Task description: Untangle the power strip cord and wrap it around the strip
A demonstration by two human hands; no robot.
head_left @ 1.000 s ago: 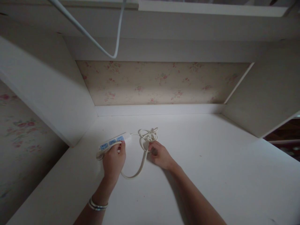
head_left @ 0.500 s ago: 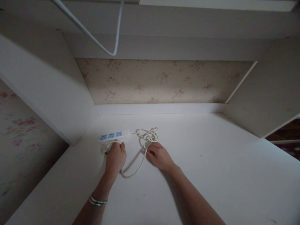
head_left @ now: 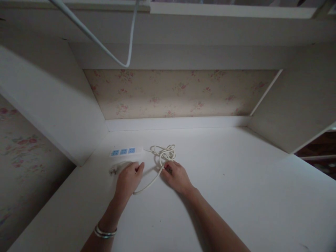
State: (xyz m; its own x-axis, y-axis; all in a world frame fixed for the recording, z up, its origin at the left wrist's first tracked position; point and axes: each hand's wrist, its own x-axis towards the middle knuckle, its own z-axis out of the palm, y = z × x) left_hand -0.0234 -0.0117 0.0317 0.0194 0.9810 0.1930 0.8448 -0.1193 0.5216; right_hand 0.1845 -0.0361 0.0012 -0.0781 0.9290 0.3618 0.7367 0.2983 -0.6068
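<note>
A white power strip with three blue socket faces lies on the white surface. Its white cord runs out at the right end into a loose tangle, then loops toward me. My left hand, with silver bangles on the wrist, is closed around the cord just in front of the strip. The plug end shows blurred to the left of that hand. My right hand pinches the cord at the near side of the tangle. A slack length of cord hangs between both hands.
White side panels stand left and right of the white surface, with a low ledge at the back. Flowered wallpaper covers the wall behind. A pale bent rod or cable hangs in front at the upper left.
My left hand has shifted slightly right, its thumb now pointing up more, and the cord's slack loop is shallower. My right hand stays near the tangle. The view has tilted up slightly.
</note>
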